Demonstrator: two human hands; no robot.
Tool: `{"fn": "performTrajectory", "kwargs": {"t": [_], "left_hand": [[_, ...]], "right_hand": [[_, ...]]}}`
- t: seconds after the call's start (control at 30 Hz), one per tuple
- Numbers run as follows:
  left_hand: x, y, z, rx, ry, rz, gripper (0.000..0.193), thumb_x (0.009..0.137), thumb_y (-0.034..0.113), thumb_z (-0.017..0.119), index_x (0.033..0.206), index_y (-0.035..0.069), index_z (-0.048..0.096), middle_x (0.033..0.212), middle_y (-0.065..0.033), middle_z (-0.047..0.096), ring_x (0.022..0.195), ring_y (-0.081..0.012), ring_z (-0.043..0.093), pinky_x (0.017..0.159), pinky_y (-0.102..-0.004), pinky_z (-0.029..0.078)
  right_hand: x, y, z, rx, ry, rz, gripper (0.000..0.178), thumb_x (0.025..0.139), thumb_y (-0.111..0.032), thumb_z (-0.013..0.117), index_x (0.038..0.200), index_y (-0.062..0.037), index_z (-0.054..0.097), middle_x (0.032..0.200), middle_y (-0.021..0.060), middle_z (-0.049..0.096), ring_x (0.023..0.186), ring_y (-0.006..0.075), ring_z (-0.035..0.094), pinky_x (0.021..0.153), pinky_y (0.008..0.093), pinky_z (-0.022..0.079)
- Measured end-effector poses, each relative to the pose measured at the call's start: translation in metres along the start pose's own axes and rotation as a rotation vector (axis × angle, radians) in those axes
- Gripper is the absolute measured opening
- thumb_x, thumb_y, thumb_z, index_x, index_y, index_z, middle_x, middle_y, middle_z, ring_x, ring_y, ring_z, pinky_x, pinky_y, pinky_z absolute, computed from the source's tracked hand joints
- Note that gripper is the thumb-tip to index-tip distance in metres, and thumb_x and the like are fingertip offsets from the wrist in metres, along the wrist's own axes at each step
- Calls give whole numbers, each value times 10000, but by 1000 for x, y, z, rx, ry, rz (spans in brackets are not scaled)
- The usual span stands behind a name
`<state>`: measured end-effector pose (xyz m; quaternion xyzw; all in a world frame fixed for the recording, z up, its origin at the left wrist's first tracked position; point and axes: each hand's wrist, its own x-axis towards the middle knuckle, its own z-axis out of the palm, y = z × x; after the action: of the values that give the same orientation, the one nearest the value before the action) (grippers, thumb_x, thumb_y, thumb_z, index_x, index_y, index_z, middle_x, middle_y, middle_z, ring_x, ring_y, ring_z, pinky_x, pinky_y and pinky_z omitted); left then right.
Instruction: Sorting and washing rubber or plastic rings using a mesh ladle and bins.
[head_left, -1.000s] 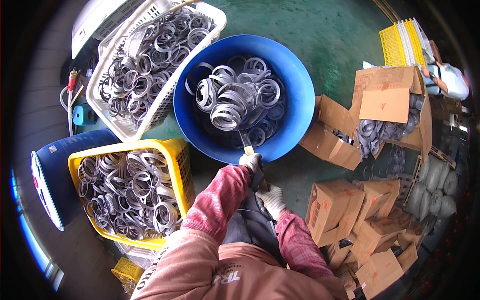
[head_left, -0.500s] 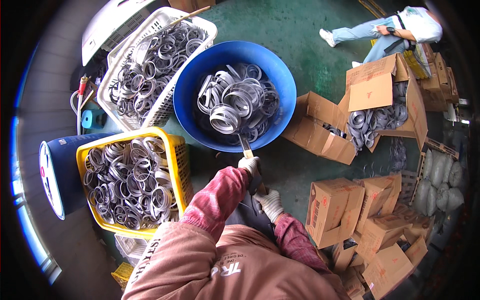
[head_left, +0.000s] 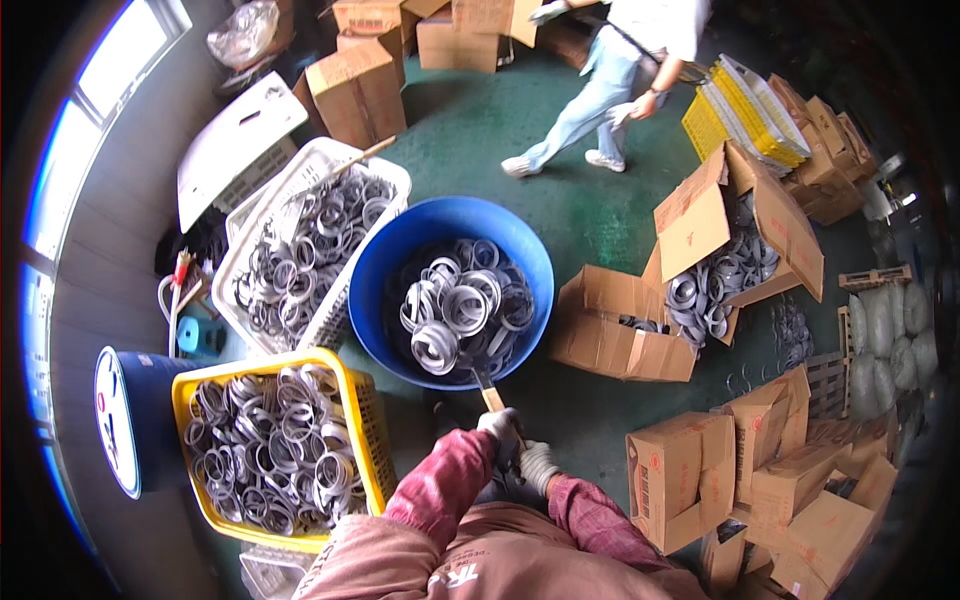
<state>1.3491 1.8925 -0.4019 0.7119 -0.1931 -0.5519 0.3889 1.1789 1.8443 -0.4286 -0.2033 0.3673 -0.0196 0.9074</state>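
Holding a pale wooden handle in both gloved hands, with gray rings in a round blue tub ahead.

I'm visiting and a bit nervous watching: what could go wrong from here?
The left hand and right hand share one wooden handle; if a gloved grip slipped, the loose rings heaped in the blue tub might topple. Separately, rings bulging from the open cardboard box could drop to the floor and perhaps trip the co-worker seen mid-stride.
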Motion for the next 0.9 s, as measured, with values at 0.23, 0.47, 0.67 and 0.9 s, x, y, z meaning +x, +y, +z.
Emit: {"fn": "performTrajectory", "kwargs": {"t": [0.23, 0.47, 0.67, 0.9], "left_hand": [[35, -69, -30, -282, -51, 102, 340, 956, 328, 619, 1047, 14, 713, 970, -105, 724, 881, -212, 690, 781, -343, 557], [-6, 6, 7, -694, -276, -359, 243, 966, 284, 616, 981, 49, 676, 885, -85, 681, 780, -233, 650, 759, -364, 552], [-37, -16, -27, 680, -103, 737, 182, 860, 138, 604, 1001, 105, 715, 962, -114, 708, 872, -269, 677, 751, -377, 548], [-132, -51, -118, -376, 272, -11, 233, 898, 203, 640, 1068, 45, 665, 970, -137, 727, 829, -267, 708, 763, -395, 576]], "right_hand": [[-44, -41, 105, -1321, 424, -123, 613, 917, -628, 517, 969, -63, 749, 803, 159, 728, 777, 322, 712, 713, 444, 532], [-73, -67, 96, -1084, 508, -86, 557, 720, -422, 771, 1098, -15, 730, 1097, 193, 723, 1054, 300, 678, 893, 389, 510], [-79, -62, 77, -1222, 560, -204, 446, 669, -346, 754, 904, 34, 740, 767, 169, 726, 748, 301, 717, 672, 402, 549], [-88, -32, 98, -749, 380, -80, 163, 805, -130, 735, 847, -25, 617, 610, 66, 617, 436, 153, 570, 362, 309, 424]]}}
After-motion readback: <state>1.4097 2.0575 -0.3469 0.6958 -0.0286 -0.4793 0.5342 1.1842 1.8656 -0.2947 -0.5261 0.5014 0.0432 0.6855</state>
